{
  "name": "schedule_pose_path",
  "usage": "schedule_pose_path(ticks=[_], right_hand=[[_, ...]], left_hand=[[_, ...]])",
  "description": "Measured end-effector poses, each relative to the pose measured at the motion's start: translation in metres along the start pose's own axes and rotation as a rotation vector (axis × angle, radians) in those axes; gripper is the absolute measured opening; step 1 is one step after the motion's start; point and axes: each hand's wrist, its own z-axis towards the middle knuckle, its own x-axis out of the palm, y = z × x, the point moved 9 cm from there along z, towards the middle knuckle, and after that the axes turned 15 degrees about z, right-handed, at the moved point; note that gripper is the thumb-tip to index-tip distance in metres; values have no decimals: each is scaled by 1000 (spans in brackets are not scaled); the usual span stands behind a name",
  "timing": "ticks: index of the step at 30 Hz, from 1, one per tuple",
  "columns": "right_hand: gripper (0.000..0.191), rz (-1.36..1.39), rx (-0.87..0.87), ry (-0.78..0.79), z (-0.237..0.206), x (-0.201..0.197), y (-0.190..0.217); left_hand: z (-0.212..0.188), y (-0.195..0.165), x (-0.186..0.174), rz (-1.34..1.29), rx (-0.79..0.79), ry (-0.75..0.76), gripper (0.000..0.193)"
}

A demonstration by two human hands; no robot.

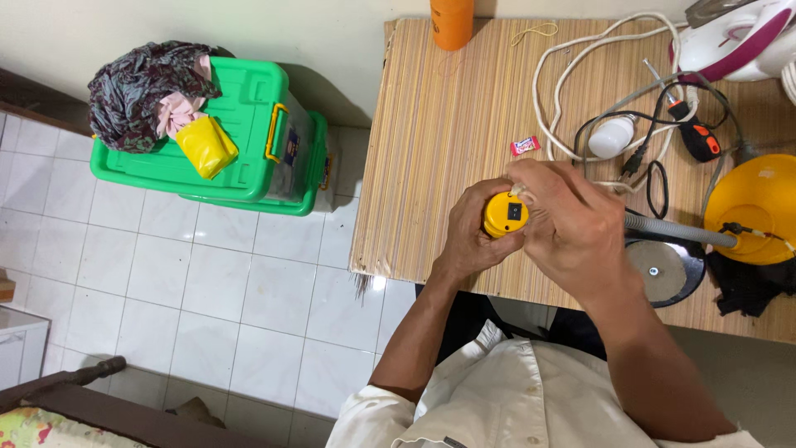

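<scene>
My left hand (471, 236) wraps around a small round yellow lamp base (506, 215) with a black rocker switch on its face, holding it over the striped wooden table (439, 124). My right hand (572, 224) covers the base's right side, fingers closed on it. A grey flexible neck (676, 231) runs from under my right hand to a yellow lamp shade (759, 216) lying at the right. A round grey metal plate (663, 270) lies just below the neck.
On the table lie a coiled white cord (572, 75), a white bulb (612, 137), black wires, an orange-handled screwdriver (695, 133), a small red wrapper (525, 146), an orange bottle (452, 21) and an iron (738, 37). A green plastic bin (249, 141) with cloth on top stands on the tiled floor.
</scene>
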Motion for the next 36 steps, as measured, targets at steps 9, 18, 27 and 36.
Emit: schedule_pose_path(ticks=[9,18,27,36], right_hand=[[48,175,-30,95,13,-10,13],[45,108,-57,63,5,-9,2],[46,82,-20,31,4,-15,6],[39,91,-64,59,-2,-11,1]], left_hand=[[10,-14,-6,-102,61,105,64],[9,-6,0,-195,22,157,67],[0,-4,4,-386,-60,24,65],[-4,-1,0,-139,-30,3,64]])
